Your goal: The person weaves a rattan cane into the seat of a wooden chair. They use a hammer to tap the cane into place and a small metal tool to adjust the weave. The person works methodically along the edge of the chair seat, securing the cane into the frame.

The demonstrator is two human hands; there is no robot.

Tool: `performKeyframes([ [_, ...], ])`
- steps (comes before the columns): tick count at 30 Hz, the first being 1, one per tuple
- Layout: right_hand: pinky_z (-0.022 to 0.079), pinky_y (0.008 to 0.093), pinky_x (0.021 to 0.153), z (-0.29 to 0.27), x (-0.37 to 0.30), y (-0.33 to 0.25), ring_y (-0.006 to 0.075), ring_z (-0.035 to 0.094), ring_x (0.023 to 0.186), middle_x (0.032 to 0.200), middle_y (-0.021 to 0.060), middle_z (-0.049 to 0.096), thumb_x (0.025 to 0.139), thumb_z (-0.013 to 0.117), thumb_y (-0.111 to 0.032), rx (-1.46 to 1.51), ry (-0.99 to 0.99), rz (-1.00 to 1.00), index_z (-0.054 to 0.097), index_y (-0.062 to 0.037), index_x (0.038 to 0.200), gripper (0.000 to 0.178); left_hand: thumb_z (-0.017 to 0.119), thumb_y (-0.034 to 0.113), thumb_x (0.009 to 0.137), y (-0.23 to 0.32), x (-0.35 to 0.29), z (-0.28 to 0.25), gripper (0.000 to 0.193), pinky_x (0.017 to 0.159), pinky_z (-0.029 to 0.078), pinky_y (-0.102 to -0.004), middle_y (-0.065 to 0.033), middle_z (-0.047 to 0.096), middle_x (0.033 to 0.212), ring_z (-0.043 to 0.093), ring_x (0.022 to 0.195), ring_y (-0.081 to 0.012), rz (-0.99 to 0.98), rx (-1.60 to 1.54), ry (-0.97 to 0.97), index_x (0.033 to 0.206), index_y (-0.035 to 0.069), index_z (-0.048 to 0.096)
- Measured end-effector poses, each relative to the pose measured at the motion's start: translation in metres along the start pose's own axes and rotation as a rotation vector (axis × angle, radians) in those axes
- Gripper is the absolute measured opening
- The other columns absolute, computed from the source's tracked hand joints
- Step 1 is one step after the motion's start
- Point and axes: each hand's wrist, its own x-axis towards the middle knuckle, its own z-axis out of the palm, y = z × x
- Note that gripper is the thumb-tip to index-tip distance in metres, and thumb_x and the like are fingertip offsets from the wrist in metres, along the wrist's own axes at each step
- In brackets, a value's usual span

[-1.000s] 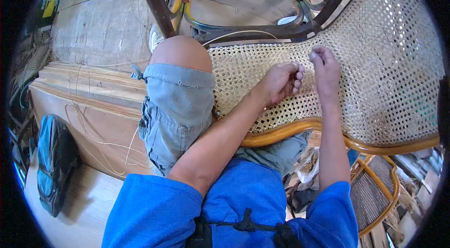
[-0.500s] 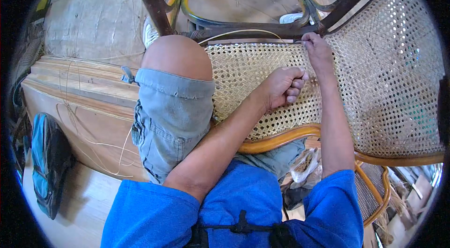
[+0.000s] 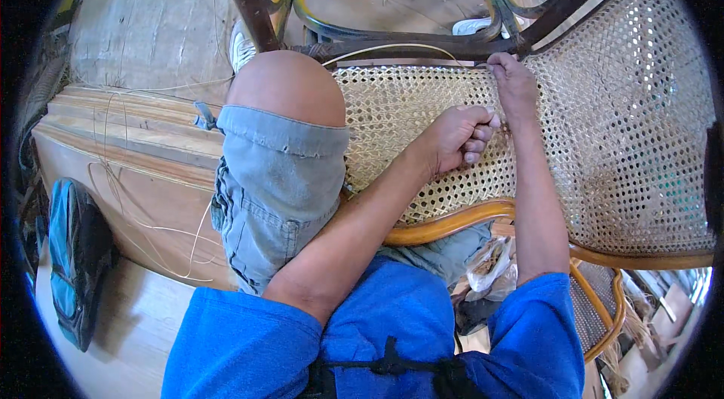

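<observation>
- The mesh (image 3: 603, 120) is showing straw-coloured cane with small open holes in a regular pattern; it is lying beneath both hands and spreading wider toward the right.
- The near rail (image 3: 452, 228) is gleaming orange-brown, curving in a wave along the mesh's lower edge and passing behind the right forearm.
- The dark rail (image 3: 422, 52) is running along the mesh's far edge.
- The strand (image 3: 400, 47), thin and pale, is arching over the dark rail, one end dipping near the right hand (image 3: 514, 86).
- The right hand is pinching at the mesh's far edge; the left hand (image 3: 461, 139) is curling its fingers over the mesh, its grip's contents staying hidden.
</observation>
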Motion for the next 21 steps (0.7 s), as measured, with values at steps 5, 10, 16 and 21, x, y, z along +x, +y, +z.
performKeyframes([
  [5,0.049,0.039,0.067,0.0008,-0.0021,-0.0031,0.0301,0.063,0.076,0.081,0.0104,0.065,0.084,0.057,-0.018,-0.065,-0.034,-0.01,0.063,-0.0137,0.091,0.01,0.047,0.021,0.091,-0.0004,0.001,-0.0011,0.016,0.037,0.024,-0.0211,0.0092,0.029,0.056,0.026,0.043,-0.0038,-0.003,-0.006,0.01,0.086,0.008,0.053],
  [10,0.049,0.0401,0.068,0.0039,-0.0061,-0.0002,0.0315,0.062,0.078,0.084,0.011,0.064,0.085,0.056,-0.018,-0.065,0.01,-0.042,0.063,-0.0144,0.091,0.01,0.046,0.02,0.091,0.0008,-0.0024,0.0013,0.015,0.036,0.024,-0.0211,0.0092,0.029,0.055,0.026,0.042,-0.0038,-0.009,-0.011,-0.005,0.085,0.008,0.053],
  [16,0.048,0.0419,0.071,0.005,-0.0003,-0.0038,0.0319,0.061,0.083,0.089,0.0128,0.063,0.086,0.052,-0.018,-0.208,-0.052,-0.044,0.061,-0.0124,0.092,0.012,0.045,0.02,0.091,0.0021,0.0012,0.0001,0.015,0.036,0.024,-0.0212,0.0094,0.029,0.055,0.025,0.041,-0.0037,-0.009,-0.007,-0.001,0.084,0.009,0.052],
  [21,0.047,0.0431,0.071,0.0048,-0.0034,-0.0066,0.0336,0.061,0.085,0.091,0.0124,0.064,0.087,0.051,-0.018,-0.159,-0.047,0.039,0.06,-0.0122,0.095,0.013,0.046,0.021,0.09,-0.0007,0.0019,-0.0015,0.014,0.036,0.025,-0.0213,0.0094,0.03,0.055,0.025,0.042,-0.0036,0.006,-0.006,-0.031,0.084,0.009,0.052],
])
